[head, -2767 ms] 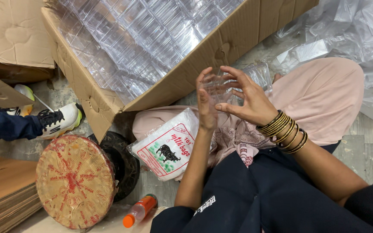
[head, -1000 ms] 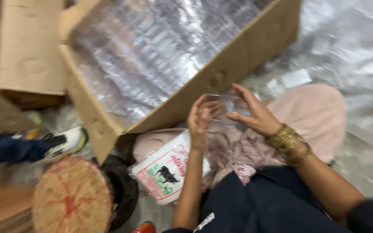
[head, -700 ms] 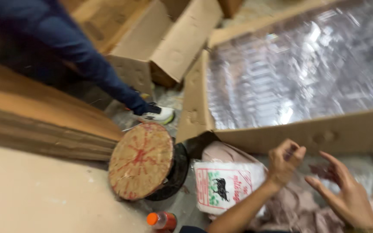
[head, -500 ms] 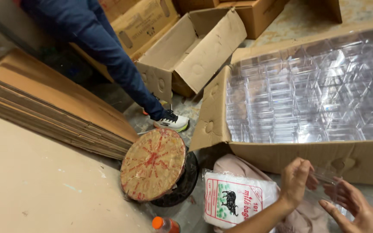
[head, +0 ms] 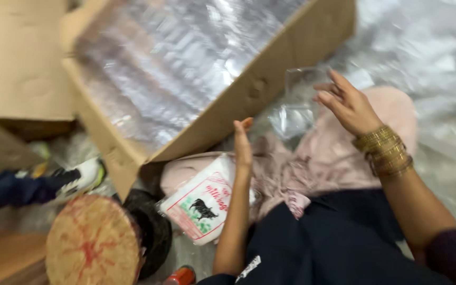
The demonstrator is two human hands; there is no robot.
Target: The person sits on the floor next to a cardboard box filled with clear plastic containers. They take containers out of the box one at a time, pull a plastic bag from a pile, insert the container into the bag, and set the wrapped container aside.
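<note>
The view is swinging back from the stacked cardboard and the co-worker's leg to the person's own lap, and the frame is blurring with the motion. Half a second ago both hands were meeting low at the right edge; now they are parting.

Nearest, a bottle (head: 181, 275) with an orange cap is lying at the bottom edge beside the dark trouser leg. Just left, a round disc (head: 93, 244) with red markings is leaning against a black roll (head: 151, 232). A white bag (head: 202, 205) with a red border, green print and a black animal figure is lying against the pink cloth (head: 339, 158) on the lap.

The left hand (head: 242, 143) is standing edge-on, fingers pressed together and straight, holding nothing that can be made out. The right hand (head: 347, 103), wearing gold bangles (head: 385, 151), is rising with fingers loosely spread, its fingertips touching a clear plastic piece (head: 301, 84); whether it is gripping it is not determinable through the blur. That piece is now sitting just beside the wall of the big box (head: 270, 74).

The box is tilting open toward the viewer, filled with clear plastic containers (head: 175, 68). At left, a co-worker's shoe (head: 83, 177) is resting on the floor. Crumpled clear sheeting (head: 428, 47) is lying beyond at right.
</note>
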